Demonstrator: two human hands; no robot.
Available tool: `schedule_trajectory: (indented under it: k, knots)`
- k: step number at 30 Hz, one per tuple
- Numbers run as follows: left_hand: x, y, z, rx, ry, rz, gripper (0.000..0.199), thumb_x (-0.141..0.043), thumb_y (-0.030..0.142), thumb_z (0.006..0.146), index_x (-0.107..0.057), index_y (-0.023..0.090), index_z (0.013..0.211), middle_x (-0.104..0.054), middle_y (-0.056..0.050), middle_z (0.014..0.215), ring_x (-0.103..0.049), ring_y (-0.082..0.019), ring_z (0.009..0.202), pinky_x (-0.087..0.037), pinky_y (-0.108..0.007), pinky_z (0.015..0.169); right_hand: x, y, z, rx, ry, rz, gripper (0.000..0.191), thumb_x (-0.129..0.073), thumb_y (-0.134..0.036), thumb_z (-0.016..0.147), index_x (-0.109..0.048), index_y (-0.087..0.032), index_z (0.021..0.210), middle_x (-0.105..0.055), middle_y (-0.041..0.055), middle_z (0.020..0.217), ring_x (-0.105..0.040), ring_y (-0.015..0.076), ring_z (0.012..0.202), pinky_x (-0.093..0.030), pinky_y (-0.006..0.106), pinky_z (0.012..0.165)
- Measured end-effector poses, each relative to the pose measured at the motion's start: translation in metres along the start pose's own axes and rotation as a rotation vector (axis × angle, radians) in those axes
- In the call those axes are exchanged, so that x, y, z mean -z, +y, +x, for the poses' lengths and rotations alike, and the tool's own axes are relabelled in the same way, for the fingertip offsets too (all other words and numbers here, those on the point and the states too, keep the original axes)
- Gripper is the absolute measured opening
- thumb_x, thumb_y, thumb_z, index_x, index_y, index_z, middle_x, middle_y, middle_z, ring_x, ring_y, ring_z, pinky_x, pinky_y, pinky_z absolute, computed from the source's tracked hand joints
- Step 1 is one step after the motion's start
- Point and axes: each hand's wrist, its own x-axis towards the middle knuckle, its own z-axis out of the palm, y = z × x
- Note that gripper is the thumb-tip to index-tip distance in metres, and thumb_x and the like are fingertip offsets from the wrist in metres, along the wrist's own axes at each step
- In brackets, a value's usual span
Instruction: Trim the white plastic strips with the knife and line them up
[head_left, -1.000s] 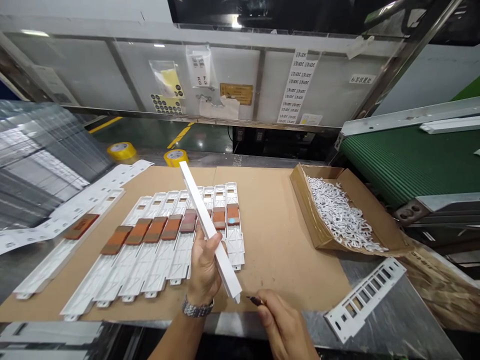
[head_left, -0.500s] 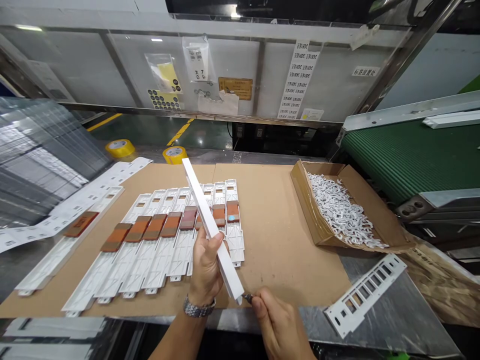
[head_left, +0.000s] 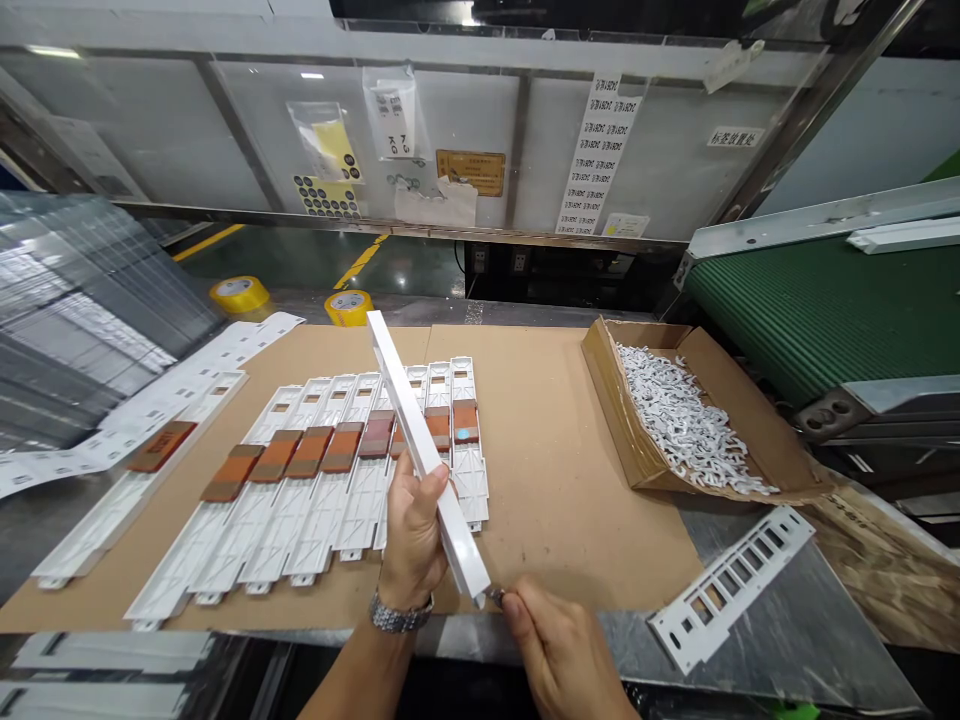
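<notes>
My left hand (head_left: 411, 545) is closed around a long white plastic strip (head_left: 409, 408), with the thumb on its near face. The strip slants from upper left to lower right. At its lower end my right hand (head_left: 564, 650) is closed on a small tool with a dark metal tip (head_left: 495, 595); the handle is hidden in the fist. The tip touches or nearly touches the strip's end corner. Behind the left hand lies a row of white ribbed plastic parts (head_left: 360, 510), with orange-brown blocks (head_left: 307, 452) resting across them.
Brown cardboard (head_left: 547, 450) covers the table. A cardboard box (head_left: 615, 430) of small white pieces (head_left: 682, 420) stands right, near a slotted white plate (head_left: 731, 590). Yellow tape rolls (head_left: 349, 305) sit at the back. A green conveyor belt (head_left: 832, 300) runs at the right.
Almost nothing differs. The strip and both hands have shifted very slightly, and the tool tip stays at the strip's lower end.
</notes>
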Motion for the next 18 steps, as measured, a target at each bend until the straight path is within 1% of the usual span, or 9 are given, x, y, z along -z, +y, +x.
schedule_trajectory:
  k: [4,7,8,10,12,14,16,18]
  knots:
    - [0.001,-0.003,0.001,0.003,0.010,0.008,0.032,-0.069,0.028,0.069,-0.047,0.022,0.092,-0.047,0.009,0.061,-0.036,-0.002,0.041,-0.027,-0.012,0.035,-0.003,0.002,0.000,-0.006,-0.047,-0.015,0.035,-0.029,-0.036,0.097,-0.041,-0.022,0.067,-0.051,-0.0047,0.055,-0.049,0.0085,0.045,-0.029,0.020,0.045]
    - [0.002,-0.005,0.002,-0.012,0.027,0.004,0.030,-0.069,0.030,0.070,-0.047,0.022,0.088,-0.046,0.009,0.058,-0.039,-0.004,0.041,-0.029,-0.013,0.035,-0.010,0.005,-0.002,0.056,-0.103,-0.025,0.039,-0.027,-0.038,0.097,-0.044,-0.021,0.066,-0.055,-0.0031,0.056,-0.052,0.0098,0.047,-0.030,0.020,0.046]
    - [0.003,-0.006,0.003,-0.022,0.035,0.002,0.030,-0.069,0.031,0.071,-0.047,0.022,0.088,-0.046,0.009,0.058,-0.040,-0.004,0.042,-0.030,-0.014,0.036,-0.011,0.006,-0.003,0.070,-0.123,-0.014,0.040,-0.026,-0.038,0.097,-0.045,-0.021,0.066,-0.056,-0.0026,0.056,-0.053,0.0101,0.048,-0.031,0.020,0.046]
    - [0.005,-0.006,0.005,-0.044,0.058,0.000,0.028,-0.068,0.035,0.072,-0.049,0.021,0.086,-0.046,0.009,0.058,-0.042,-0.004,0.044,-0.035,-0.014,0.039,-0.010,0.009,-0.004,0.049,-0.155,0.056,0.041,-0.027,-0.039,0.097,-0.047,-0.020,0.066,-0.055,-0.0022,0.057,-0.054,0.0103,0.050,-0.033,0.020,0.048]
    - [0.007,-0.004,0.007,-0.057,0.084,-0.002,0.028,-0.067,0.040,0.073,-0.052,0.020,0.087,-0.052,0.006,0.063,-0.049,-0.006,0.052,-0.043,-0.016,0.047,-0.004,0.011,-0.006,-0.002,-0.149,0.170,0.039,-0.029,-0.038,0.096,-0.052,-0.020,0.071,-0.056,-0.0015,0.062,-0.055,0.0109,0.055,-0.037,0.019,0.052]
    - [0.010,0.000,0.008,-0.065,0.095,-0.015,0.029,-0.068,0.038,0.073,-0.055,0.020,0.091,-0.059,0.003,0.076,-0.058,-0.009,0.069,-0.050,-0.020,0.063,0.006,0.012,-0.006,-0.044,-0.078,0.280,0.033,-0.031,-0.038,0.096,-0.059,-0.022,0.087,-0.059,-0.0004,0.068,-0.057,0.0125,0.062,-0.043,0.020,0.059]
    - [0.011,0.004,0.009,-0.068,0.088,-0.038,0.035,-0.071,0.030,0.070,-0.055,0.024,0.100,-0.063,0.000,0.091,-0.060,-0.014,0.090,-0.050,-0.025,0.079,0.014,0.013,-0.006,-0.060,0.005,0.363,0.031,-0.033,-0.038,0.095,-0.059,-0.025,0.106,-0.061,0.0015,0.077,-0.059,0.0145,0.071,-0.047,0.023,0.067]
    - [0.011,0.007,0.009,-0.074,0.084,-0.058,0.048,-0.072,0.025,0.067,-0.051,0.029,0.111,-0.064,0.000,0.102,-0.057,-0.018,0.102,-0.048,-0.031,0.087,0.018,0.015,-0.005,-0.049,0.058,0.411,0.032,-0.034,-0.037,0.095,-0.057,-0.026,0.114,-0.060,0.0031,0.082,-0.060,0.0156,0.075,-0.049,0.025,0.070]
